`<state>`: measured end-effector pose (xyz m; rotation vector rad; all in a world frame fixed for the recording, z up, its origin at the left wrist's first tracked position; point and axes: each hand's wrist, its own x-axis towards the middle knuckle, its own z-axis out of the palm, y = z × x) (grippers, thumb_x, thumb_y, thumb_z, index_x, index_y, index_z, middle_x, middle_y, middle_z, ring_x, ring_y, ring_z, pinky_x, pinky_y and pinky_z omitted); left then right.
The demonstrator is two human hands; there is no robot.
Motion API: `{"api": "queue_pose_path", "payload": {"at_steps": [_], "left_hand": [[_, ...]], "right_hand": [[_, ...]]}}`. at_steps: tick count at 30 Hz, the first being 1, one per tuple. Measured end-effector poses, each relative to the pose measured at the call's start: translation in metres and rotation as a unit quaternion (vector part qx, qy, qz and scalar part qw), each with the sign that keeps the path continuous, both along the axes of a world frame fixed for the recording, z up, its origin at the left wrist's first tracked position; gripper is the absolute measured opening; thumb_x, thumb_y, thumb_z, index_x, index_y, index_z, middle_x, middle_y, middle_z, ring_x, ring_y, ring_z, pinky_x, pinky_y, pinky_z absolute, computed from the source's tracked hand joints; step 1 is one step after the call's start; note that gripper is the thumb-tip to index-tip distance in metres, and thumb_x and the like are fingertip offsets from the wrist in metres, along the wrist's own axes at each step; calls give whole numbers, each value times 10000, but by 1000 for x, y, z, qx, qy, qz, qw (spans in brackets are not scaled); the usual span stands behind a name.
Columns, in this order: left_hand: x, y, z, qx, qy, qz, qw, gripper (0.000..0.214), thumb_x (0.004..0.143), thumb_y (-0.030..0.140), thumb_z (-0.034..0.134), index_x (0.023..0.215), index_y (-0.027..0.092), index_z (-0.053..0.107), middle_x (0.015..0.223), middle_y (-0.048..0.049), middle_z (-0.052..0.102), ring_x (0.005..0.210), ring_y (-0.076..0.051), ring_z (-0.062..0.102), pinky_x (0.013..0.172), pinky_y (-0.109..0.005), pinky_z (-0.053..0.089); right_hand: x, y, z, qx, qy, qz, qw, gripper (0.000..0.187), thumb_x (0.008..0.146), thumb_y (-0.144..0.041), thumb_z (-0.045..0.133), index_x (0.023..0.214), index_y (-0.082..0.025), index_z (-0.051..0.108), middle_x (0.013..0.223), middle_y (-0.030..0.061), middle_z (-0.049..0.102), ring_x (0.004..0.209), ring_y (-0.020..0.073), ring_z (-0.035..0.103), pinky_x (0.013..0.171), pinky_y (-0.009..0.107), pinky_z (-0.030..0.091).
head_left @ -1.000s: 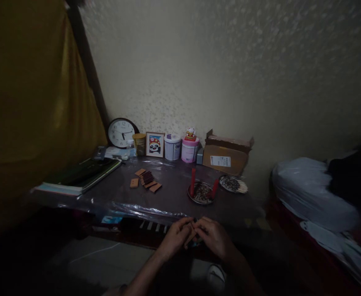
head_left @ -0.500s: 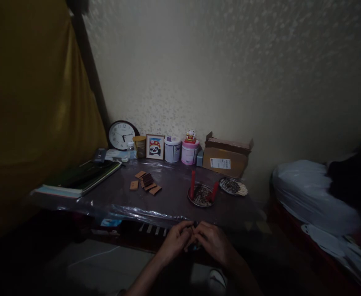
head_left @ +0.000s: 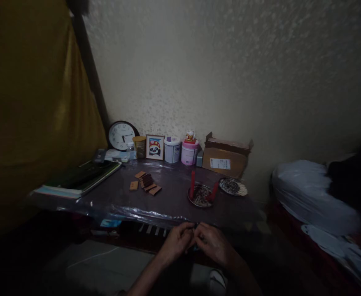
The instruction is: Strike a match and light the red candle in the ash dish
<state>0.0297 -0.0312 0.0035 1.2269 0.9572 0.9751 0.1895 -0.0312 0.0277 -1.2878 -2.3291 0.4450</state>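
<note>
Just off the tabletop's [head_left: 168, 201] front edge, your left hand [head_left: 178, 240] and right hand [head_left: 210, 241] meet, fingers curled, perhaps for steadiness; whether they pinch anything is hidden. Beyond, right of centre, a round dish [head_left: 198, 205] holds two red candles [head_left: 193, 185], presumably to catch drips.

A dim home room, with a wall clock [head_left: 123, 136], framed panda picture [head_left: 154, 147] and yellow curtain [head_left: 29, 102].

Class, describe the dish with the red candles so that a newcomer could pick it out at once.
Start at the cardboard box on the dark table. Come forward and slightly left to a round dish. Unlike the neighbouring dish with pale sticks, it carries two red candles, one upright and one leaning.
</note>
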Motion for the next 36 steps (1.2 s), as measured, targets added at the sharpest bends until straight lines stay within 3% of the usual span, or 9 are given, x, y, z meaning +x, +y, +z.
{"api": "queue_pose_path", "payload": {"at_steps": [4,11,17,22,25,28,31,36], "left_hand": [[-1,-3,4,28,37,-31,998,364,786,396,482,1001,135,616,516,50,465,406,-77,365,396,-188,314],[-6,-4,8,105,62,-53,991,371,807,373,455,1045,164,647,663,-18,619,533,-134,492,497,-230,383],[-9,1,4,135,65,7,989,346,796,318,481,1064,175,647,840,-49,690,786,-204,592,733,-288,432],[-10,4,4,83,-4,46,996,330,776,332,519,1043,183,642,926,-57,687,861,-216,590,780,-305,432],[-10,6,5,46,-57,56,996,360,755,377,557,1057,193,627,949,-47,679,874,-211,587,766,-295,437],[-10,8,5,12,-87,74,993,400,731,395,587,1075,193,614,909,-36,676,813,-196,591,721,-280,441],[-10,9,6,-4,-100,85,991,409,723,392,596,1074,182,608,841,-29,670,729,-174,581,661,-263,436],[-11,10,7,-41,-151,97,983,436,677,395,644,1047,170,591,801,-24,661,678,-158,579,630,-252,430]], "right_hand": [[1,1,-4,-10,-4,-5,1000,133,735,-89,489,732,-201,560,735,-21,574,680,115,549,618,196,373],[1,1,-9,-13,31,-23,999,160,642,-51,487,679,-198,539,702,-28,554,630,108,526,580,188,366],[5,4,-6,-26,121,-47,991,133,657,-68,503,628,-197,512,576,-57,499,539,94,475,502,175,341],[11,14,1,-105,243,-94,960,17,705,-205,552,707,-194,565,568,-51,546,525,108,544,502,199,402],[10,18,7,-157,352,-138,912,219,660,-336,632,816,-182,628,645,-15,625,584,150,614,563,259,478],[8,19,9,-179,403,-159,883,277,619,-405,676,761,-169,649,683,16,659,584,163,627,588,298,507],[3,15,6,-164,397,-152,890,209,660,-377,660,698,-175,621,656,12,648,612,168,627,603,291,504],[-17,2,4,-89,343,-100,930,68,749,-250,574,724,-187,570,656,-8,604,645,149,602,605,245,468]]}}
